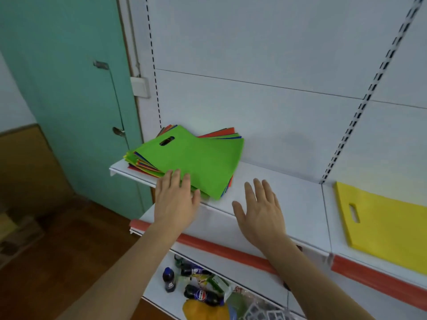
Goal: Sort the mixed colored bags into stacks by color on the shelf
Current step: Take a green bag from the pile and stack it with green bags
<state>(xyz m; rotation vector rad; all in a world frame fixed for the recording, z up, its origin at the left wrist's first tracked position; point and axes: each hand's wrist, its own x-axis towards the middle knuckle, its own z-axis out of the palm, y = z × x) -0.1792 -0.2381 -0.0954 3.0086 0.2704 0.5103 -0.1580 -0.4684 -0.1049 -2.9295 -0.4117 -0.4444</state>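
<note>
A mixed pile of flat bags lies at the left end of the white shelf [288, 199], with a green bag [196, 158] on top and red, blue and yellow edges showing under it. My left hand [175, 199] reaches to the pile's near edge, its straight fingers touching the green bag. My right hand [261, 211] hovers open above the bare shelf just right of the pile, holding nothing. A yellow bag [383, 225] with a cut-out handle lies flat on the shelf section at the far right.
The shelf has a red front strip [231, 250] and a white back panel with slotted uprights [360, 109]. A lower shelf holds dark bottles [201, 294] and packets. A teal door [69, 88] stands to the left, above a wooden floor.
</note>
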